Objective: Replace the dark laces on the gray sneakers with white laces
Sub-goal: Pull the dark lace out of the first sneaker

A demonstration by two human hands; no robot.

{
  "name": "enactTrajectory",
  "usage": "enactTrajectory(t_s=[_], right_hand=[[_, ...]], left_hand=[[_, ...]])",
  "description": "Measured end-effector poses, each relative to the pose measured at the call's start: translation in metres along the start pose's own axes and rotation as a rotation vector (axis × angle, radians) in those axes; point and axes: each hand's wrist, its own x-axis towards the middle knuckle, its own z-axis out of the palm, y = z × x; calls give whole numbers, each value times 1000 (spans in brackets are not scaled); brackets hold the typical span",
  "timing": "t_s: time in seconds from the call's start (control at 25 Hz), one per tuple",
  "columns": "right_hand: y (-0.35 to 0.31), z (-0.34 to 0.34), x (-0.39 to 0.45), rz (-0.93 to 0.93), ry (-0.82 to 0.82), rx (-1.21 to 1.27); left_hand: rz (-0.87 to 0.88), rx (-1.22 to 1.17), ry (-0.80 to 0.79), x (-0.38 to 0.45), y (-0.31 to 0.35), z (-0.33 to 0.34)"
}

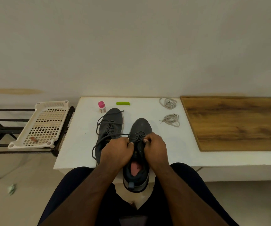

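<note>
**Both hands at the knot of the near sneaker**

The right sneaker (138,154) lies at the near edge of the white table (82,144), its long axis running from heel at 6 o'clock, overhanging toward the person's lap, to toe at 12 o'clock. Its dark lace (138,136) is still threaded through the eyelets, so the unlacing looks barely begun. The left hand (115,152) comes in from 7 o'clock and the right hand (156,149) from 5 o'clock; both sit on the throat of the shoe with fingers curled, each pinching the lace by thumb and fingertip at the crossing point. Neither hand is clearly nearer; they meet almost symmetrically over the tongue.

Judging from this, the next pull should run outward, toward 9 and 3 o'clock, across the shoe's axis, to loosen the rows.

The other sneaker (110,128) stands just beside it at 10 o'clock, toe also to 12, its lace (99,126) untied and trailing in loops to the left. Two coils of white laces (170,119) wait at 1 to 2 o'clock, well apart from the hands and on the right hand's side.

Farther out: a pink-capped bottle (102,107) and a green piece (123,103) at 12, a wooden board (237,123) at 3, a white perforated tray (43,124) on a black rack (1,128) at 9.
</note>
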Motion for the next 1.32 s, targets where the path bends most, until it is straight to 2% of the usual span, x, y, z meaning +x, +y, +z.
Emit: enactTrajectory(t_s=[0.12,0.2,0.36,0.44,0.56,0.64,0.76,0.92,1.0,1.08,1.12,1.24,1.32], right_hand=[[1,-3,-4,-131,-87,10],[0,-1,-5,-164,-88,-49],[1,2,-2,-17,29,11],[1,-2,-3,-49,13,53],[3,-1,-4,-148,-84,-25],[5,4,-4,-100,-27,-18],[7,3,-3,19,79,150],[3,-4,-5,-183,-58,-3],[3,-1,-5,-117,-20,10],[4,-1,-4,52,58,167],[6,-1,-4,78,74,212],[4,-4,-6,-129,-8,72],[3,-2,-5,-176,-61,4]], left_hand=[[13,15,-3,1,0,1],[19,36,-2,2,0,2],[17,41,0,3,-1,4],[19,39,1,4,-2,5],[22,51,7,4,-2,6],[23,64,9,4,-1,8],[24,65,8,3,-2,9],[23,71,12,1,-1,8],[23,73,7,0,0,7],[25,72,5,0,0,7],[26,76,9,0,0,7],[22,110,16,1,-1,7],[24,151,10,1,0,7]])
